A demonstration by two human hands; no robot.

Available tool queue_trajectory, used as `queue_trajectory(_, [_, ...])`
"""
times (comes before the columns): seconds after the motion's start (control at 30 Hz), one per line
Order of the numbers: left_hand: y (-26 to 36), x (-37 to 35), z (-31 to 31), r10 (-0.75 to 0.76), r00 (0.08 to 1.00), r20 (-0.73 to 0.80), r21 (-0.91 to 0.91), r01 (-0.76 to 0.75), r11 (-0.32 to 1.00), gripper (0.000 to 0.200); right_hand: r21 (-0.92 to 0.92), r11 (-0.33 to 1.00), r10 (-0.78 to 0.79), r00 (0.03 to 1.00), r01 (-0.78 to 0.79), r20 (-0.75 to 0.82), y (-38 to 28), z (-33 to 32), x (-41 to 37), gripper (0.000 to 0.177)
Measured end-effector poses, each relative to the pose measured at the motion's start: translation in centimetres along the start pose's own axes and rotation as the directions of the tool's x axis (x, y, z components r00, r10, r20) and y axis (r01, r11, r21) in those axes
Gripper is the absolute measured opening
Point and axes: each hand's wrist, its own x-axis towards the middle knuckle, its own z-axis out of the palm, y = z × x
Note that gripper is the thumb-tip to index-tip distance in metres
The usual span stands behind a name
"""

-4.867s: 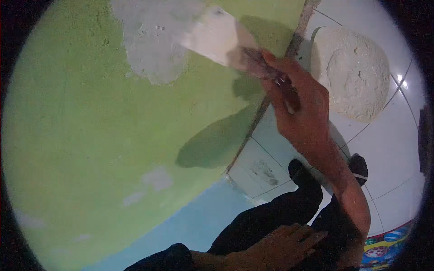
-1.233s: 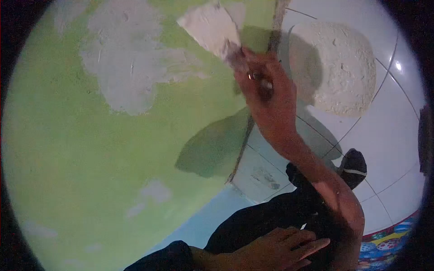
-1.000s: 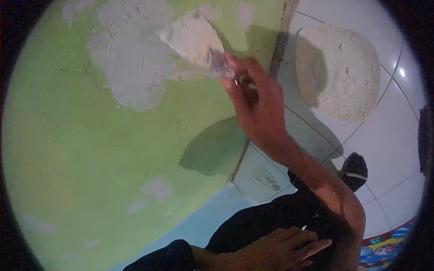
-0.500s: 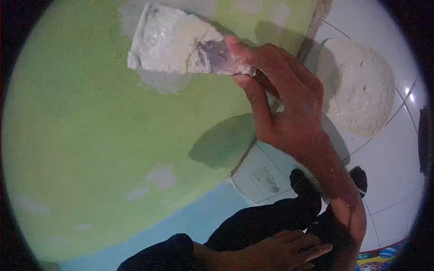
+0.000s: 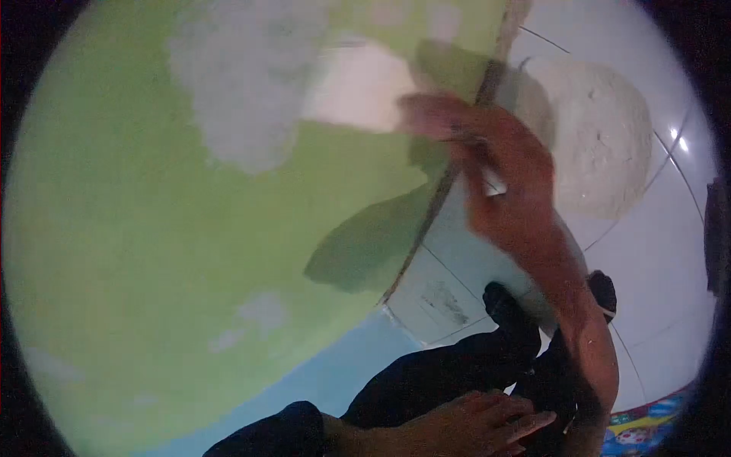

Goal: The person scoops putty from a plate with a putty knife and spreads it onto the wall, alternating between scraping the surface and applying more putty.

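Observation:
My right hand [image 5: 510,171] grips a putty knife [image 5: 358,87], its wide blade coated with white putty and blurred by motion. The blade is near the green wall [image 5: 190,236]; whether it touches cannot be made out. Just left of the blade, a large pale putty patch [image 5: 240,84] covers part of the wall. Low in the view, my left hand [image 5: 472,426] lies over my dark-clothed legs, fingers stretched out and holding nothing.
A round mound of off-white putty [image 5: 601,137] lies on the white tiled floor [image 5: 647,305]. Smaller pale patches [image 5: 263,308] dot the wall, and a light blue band [image 5: 320,381] runs along its side. A colourful patterned item [image 5: 647,426] shows at lower right.
My right hand has pulled the putty knife right, off the large patch and toward the floor edge, uncovering the patch. My left hand stays about where it was.

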Motion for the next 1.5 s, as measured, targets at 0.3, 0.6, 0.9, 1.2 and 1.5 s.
queue_trajectory(0.3, [-1.2,0.0,1.0,0.063,0.998,0.003,0.103,-0.063,0.993,0.051,-0.092,0.989,-0.124,0.990,0.118,-0.062,-3.8,2.4,1.9,0.068])
queue_trajectory(0.6, [0.1,0.6,-1.0,0.012,0.997,0.077,0.091,-0.019,0.996,0.052,-0.079,0.981,0.165,0.976,-0.177,-0.143,1.1,-0.6,0.0,0.036])
queue_trajectory(0.9, [0.9,1.7,-1.4,0.012,0.998,0.055,0.089,-0.017,0.996,0.055,-0.029,0.999,-0.017,0.999,0.016,-0.034,-8.1,0.5,6.0,0.050])
queue_trajectory(1.2, [1.4,1.7,-1.5,-0.008,0.997,0.070,-0.011,0.009,1.000,0.053,-0.140,0.887,0.446,0.895,-0.440,0.011,2.0,-0.5,-3.9,0.032])
queue_trajectory(1.5, [1.2,1.4,-0.7,0.003,1.000,0.010,0.052,-0.003,0.999,0.055,0.111,0.920,0.391,0.873,-0.375,-0.292,3.0,-0.4,6.6,0.022])
